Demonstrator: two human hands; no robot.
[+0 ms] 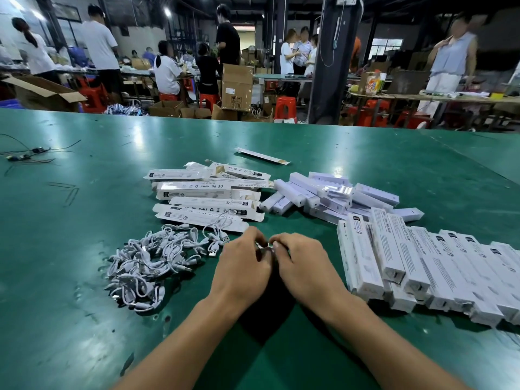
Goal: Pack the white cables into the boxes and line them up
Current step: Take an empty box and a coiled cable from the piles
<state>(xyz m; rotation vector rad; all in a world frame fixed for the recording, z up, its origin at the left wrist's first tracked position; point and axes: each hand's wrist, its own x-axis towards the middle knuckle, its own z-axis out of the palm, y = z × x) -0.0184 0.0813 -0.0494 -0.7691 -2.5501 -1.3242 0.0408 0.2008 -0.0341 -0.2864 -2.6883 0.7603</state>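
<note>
The left hand and right hand, fingers curled, pinched a small shiny item just right of the white cables; their fingers hid what it was. Probably one cable was being readied, and it next needed a carton from the flat boxes behind the cables.

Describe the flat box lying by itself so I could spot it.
On the green table, find the heap of flattened white boxes in the middle. Just past that heap, nearer the far edge, lies one flat box. Unlike the rest it lies alone, touching nothing, with a brown flap at its right end.
</note>
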